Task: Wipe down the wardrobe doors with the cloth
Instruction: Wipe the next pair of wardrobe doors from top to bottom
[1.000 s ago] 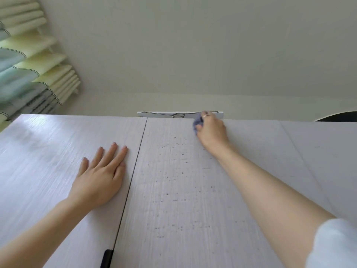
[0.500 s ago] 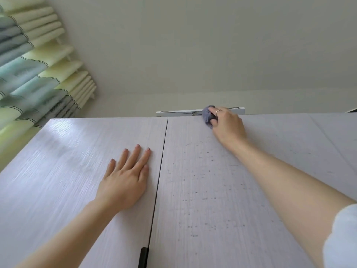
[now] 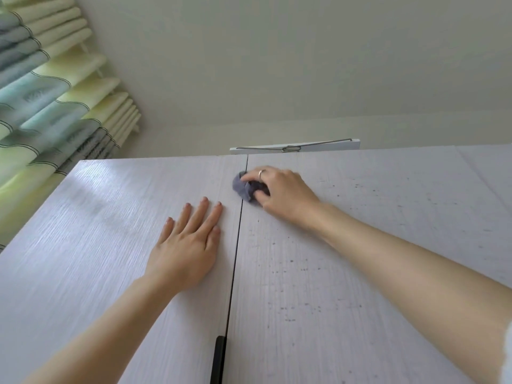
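Two pale wood-grain wardrobe doors fill the lower view, split by a dark vertical gap. The left door (image 3: 97,245) looks smooth with a glossy patch. The right door (image 3: 346,273) carries many small dark specks. My right hand (image 3: 282,192) grips a bunched blue-grey cloth (image 3: 243,187) and presses it against the right door near its top, right beside the gap. My left hand (image 3: 188,242) lies flat with straight fingers on the left door, just left of the gap.
A black door handle (image 3: 217,358) runs along the gap at the bottom. A white board with a metal wire clip (image 3: 293,147) lies on top of the wardrobe. Green and blue curtains (image 3: 47,101) hang at the upper left. A further door panel (image 3: 487,176) is at the right.
My right hand has carried the cloth down from the top edge and left to the gap between the doors. The view has shifted left and up; my left hand stays flat.
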{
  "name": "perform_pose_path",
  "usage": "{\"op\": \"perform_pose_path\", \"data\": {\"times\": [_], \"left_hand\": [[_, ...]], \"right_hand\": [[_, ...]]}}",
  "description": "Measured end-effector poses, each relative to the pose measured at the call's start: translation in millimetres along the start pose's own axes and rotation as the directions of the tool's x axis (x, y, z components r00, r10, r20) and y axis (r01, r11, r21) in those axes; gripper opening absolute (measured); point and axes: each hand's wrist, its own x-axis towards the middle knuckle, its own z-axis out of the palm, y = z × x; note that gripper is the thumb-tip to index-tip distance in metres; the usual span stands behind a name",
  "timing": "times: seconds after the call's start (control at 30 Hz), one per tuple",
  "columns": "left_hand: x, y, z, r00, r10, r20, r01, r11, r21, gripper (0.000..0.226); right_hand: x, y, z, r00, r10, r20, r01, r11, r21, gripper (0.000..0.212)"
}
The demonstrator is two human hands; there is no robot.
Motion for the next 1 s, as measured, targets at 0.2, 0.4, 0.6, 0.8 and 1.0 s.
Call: {"op": "perform_pose_path", "data": {"times": [0.2,0.4,0.6,0.8,1.0], "left_hand": [[-1,2,1,1.000,-0.019,-0.004,0.019,1.000,-0.019,0.050],[-2,0,4,1.000,-0.020,-0.004,0.020,0.999,-0.033,0.049],[-1,0,4,0.999,-0.036,0.009,0.037,0.998,-0.054,0.050],[-4,0,5,0.999,-0.027,-0.022,0.025,0.997,-0.068,0.045],[-4,0,6,0.999,-0.033,-0.031,0.030,0.996,-0.084,0.045]], "right_hand": [[-21,3,-23,0.970,-0.144,0.197,0.154,0.988,-0.033,0.032],[5,39,-36,0.942,0.321,-0.102,-0.323,0.946,-0.006,0.029],[-56,0,-15,0.930,-0.342,0.133,0.340,0.940,0.033,0.029],[-22,76,-56,0.962,0.247,-0.118,-0.262,0.957,-0.128,0.026],[-56,43,-26,0.987,-0.058,-0.152,0.052,0.998,-0.047,0.017]]}}
